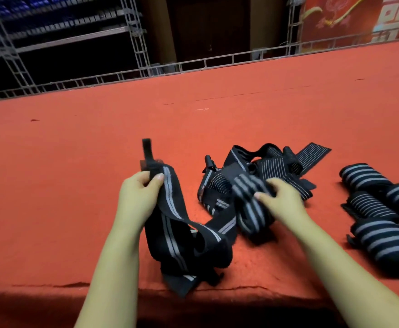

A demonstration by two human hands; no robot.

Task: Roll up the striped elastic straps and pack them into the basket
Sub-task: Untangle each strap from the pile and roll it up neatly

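— On the red felt table [99,162], what lies there?

— A loose heap of straps [260,169] at the middle, rolled straps [383,209] at my right.

— And your grip?

— My left hand [139,192] pinches the long strap [172,221], thumb clamped on its upper end. My right hand [281,197] curls round a blurred striped strap [248,204].

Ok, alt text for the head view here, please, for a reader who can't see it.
A person's left hand grips one end of a loose striped strap while the right hand holds a blurred, partly rolled strap over a red table. Unrolled straps lie behind; finished rolls sit at right.
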